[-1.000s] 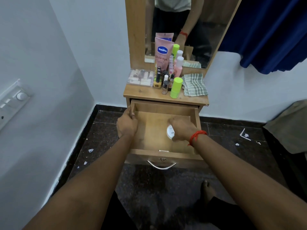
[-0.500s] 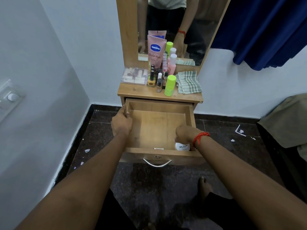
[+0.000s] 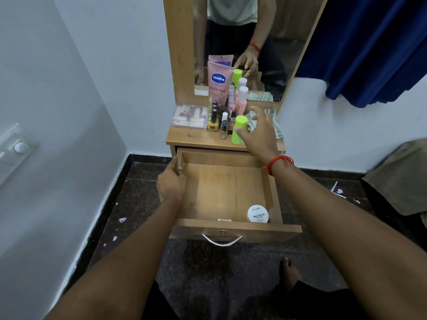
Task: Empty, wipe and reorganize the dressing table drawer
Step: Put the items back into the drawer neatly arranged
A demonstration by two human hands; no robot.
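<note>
The wooden drawer (image 3: 221, 158) of the dressing table stands pulled out. A white round nail polish jar (image 3: 257, 214) lies in its front right corner, and a small pale item (image 3: 223, 220) rests against the front wall. My left hand (image 3: 172, 182) grips the drawer's left wall. My right hand (image 3: 260, 131) hovers open over the tabletop, fingers spread, beside a lime green bottle (image 3: 239, 130) and above a green checked cloth (image 3: 275, 123). A pink Vaseline tube (image 3: 218, 83), a pink bottle (image 3: 241, 99) and several small bottles (image 3: 223, 125) stand behind.
A clear box of small items (image 3: 189, 117) sits at the tabletop's left. The mirror (image 3: 242, 42) rises behind. A white wall (image 3: 57, 112) is close on the left, a blue curtain (image 3: 369, 42) hangs at right. Paper scraps (image 3: 122, 220) litter the dark floor.
My right hand set the white jar down in the drawer's front right corner, let go of it, and moved up over the tabletop. The left hand stayed on the drawer's side.
</note>
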